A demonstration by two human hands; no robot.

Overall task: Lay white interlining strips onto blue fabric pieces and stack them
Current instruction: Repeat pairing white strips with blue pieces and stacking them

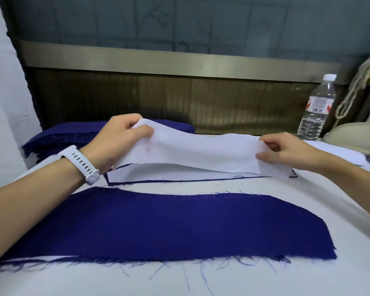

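A white interlining strip [201, 149] hangs stretched between my two hands above the table. My left hand [118, 137], with a white watch on the wrist, pinches its left end. My right hand [286, 149] pinches its right end. Directly under the strip lies a pile of blue pieces topped with white interlining [158, 175], only its dark blue edge showing. A long blue fabric piece [158, 227] with frayed edges lies flat across the near part of the table. A stack of bare blue pieces [58, 137] sits at the back left, behind my left hand.
A clear water bottle [317, 107] stands at the back right beside a cream-coloured object [350, 133] and a hanging rope [355, 86]. More white strips [340, 154] lie behind my right forearm. A brown wall panel [179, 99] closes off the white table [265, 278] at the back.
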